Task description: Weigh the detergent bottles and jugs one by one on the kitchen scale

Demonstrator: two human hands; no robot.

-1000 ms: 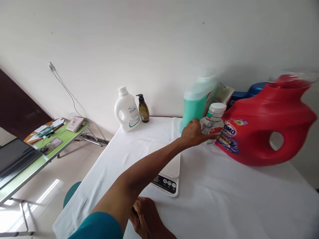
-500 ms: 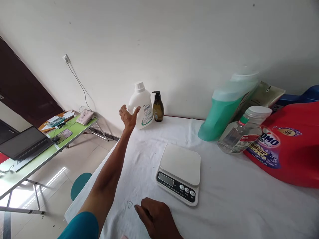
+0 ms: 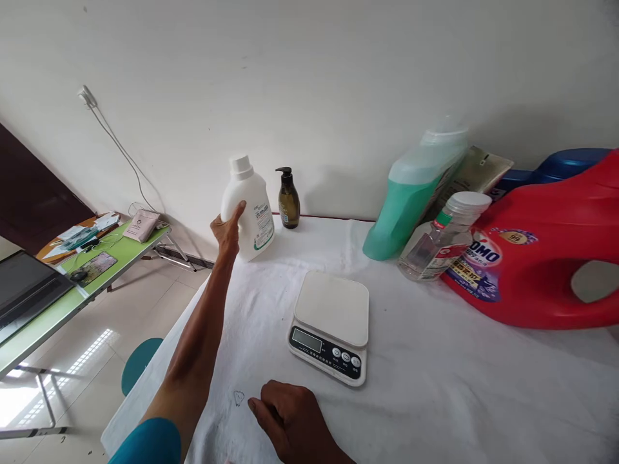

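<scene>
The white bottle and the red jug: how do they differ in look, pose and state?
The white bottle is small and stands about upright at the table's far left, with the left hand closed on its side. The red jug is far bigger, lies tilted at the right, and no hand touches it. Both are plastic containers with printed labels.

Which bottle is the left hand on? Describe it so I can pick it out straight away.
Start at the white-clothed table and go to its far left corner by the wall. The left hand grips the white bottle there. It is opaque white with a white cap, larger than the dark pump bottle beside it.
</scene>
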